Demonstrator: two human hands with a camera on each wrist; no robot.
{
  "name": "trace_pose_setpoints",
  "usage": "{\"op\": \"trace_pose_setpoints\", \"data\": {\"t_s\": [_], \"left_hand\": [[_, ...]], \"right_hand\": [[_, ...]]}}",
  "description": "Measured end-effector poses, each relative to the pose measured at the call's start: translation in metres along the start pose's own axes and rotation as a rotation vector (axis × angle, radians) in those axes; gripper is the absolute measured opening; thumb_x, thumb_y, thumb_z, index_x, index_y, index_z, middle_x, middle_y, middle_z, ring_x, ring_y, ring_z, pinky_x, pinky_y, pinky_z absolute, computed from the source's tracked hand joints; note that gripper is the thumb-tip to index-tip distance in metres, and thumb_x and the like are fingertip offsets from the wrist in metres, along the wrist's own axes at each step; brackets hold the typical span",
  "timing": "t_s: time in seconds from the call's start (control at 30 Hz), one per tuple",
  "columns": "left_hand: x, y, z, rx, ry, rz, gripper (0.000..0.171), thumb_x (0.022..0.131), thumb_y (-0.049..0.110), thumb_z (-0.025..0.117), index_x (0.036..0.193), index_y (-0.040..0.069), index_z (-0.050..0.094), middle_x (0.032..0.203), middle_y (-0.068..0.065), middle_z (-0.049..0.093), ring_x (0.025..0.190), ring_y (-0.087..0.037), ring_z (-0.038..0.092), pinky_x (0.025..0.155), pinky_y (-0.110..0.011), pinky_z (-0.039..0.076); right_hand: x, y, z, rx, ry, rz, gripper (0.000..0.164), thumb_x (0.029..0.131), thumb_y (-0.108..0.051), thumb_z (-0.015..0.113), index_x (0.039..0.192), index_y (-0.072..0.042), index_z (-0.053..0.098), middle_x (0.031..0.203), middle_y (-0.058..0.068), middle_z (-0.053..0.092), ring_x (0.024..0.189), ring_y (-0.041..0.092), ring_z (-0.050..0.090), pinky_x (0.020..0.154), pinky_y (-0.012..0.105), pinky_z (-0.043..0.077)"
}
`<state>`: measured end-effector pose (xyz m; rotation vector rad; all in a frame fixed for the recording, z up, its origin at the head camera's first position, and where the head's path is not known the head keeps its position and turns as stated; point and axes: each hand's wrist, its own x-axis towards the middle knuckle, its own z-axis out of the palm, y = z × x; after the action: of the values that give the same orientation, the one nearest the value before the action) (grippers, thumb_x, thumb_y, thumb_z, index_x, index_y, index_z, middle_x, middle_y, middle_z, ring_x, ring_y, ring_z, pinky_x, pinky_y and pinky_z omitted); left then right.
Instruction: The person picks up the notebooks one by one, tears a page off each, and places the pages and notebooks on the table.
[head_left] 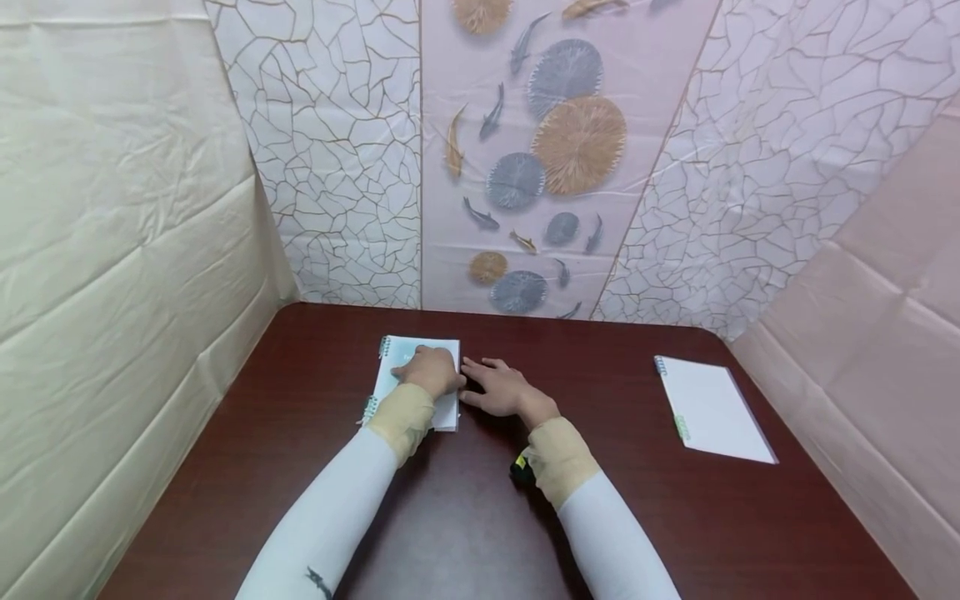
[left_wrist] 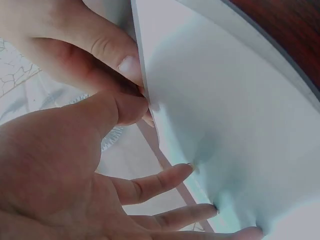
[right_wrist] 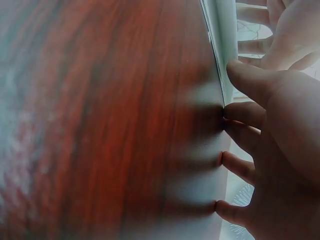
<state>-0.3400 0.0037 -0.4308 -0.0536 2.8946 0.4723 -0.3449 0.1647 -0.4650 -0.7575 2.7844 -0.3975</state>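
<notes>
The notebook point(head_left: 387, 375) is pale blue and white, the table point(head_left: 600, 367) dark reddish-brown with streaked grain. Grey and gold fish point(head_left: 453, 147) pattern the pinkish panel point(head_left: 450, 250).

The surface point(head_left: 480, 525) looks like smooth, glossy, streaky-grained wood. The gripped notebook point(head_left: 447, 414) has smooth paper with a soft sheen; the far notebook point(head_left: 716, 408) looks like matt paper. The side drape point(head_left: 135, 200) is creased, matt cloth; the cuffs point(head_left: 564, 458) look like wrinkled fabric.
</notes>
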Motion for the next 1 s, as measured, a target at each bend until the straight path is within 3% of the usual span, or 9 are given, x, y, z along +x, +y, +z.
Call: {"op": "trace_pose_setpoints", "data": {"t_s": [0.3, 0.57, 1.0], "left_hand": [[-0.004, 0.001, -0.002, 0.021, -0.004, 0.015, 0.063, 0.102, 0.043, 0.066, 0.146, -0.001, 0.060, 0.155, -0.036, 0.043, 0.136, -0.051, 0.053, 0.110, -0.081, 0.031], [-0.007, -0.001, 0.003, 0.064, -0.005, 0.014, 0.072, 0.101, 0.041, 0.069, 0.156, 0.001, 0.047, 0.150, -0.035, 0.043, 0.137, -0.050, 0.052, 0.113, -0.079, 0.030], [0.001, -0.006, 0.000, -0.084, -0.026, -0.016, 0.071, 0.109, 0.040, 0.051, 0.161, -0.004, 0.033, 0.155, -0.038, 0.039, 0.137, -0.054, 0.051, 0.113, -0.081, 0.026]], "right_hand": [[-0.002, -0.002, 0.004, -0.016, 0.002, 0.024, 0.067, 0.109, -0.048, 0.055, 0.168, -0.024, 0.034, 0.176, -0.002, 0.024, 0.161, 0.035, 0.018, 0.122, 0.071, 0.020], [-0.001, -0.004, 0.008, -0.054, 0.004, 0.044, 0.072, 0.108, -0.055, 0.054, 0.169, -0.026, 0.030, 0.176, -0.002, 0.022, 0.162, 0.034, 0.017, 0.123, 0.069, 0.020], [0.003, -0.019, 0.009, -0.071, -0.005, 0.100, 0.077, 0.102, -0.064, 0.057, 0.168, -0.031, 0.033, 0.176, 0.002, 0.022, 0.161, 0.038, 0.016, 0.121, 0.071, 0.023]]}}
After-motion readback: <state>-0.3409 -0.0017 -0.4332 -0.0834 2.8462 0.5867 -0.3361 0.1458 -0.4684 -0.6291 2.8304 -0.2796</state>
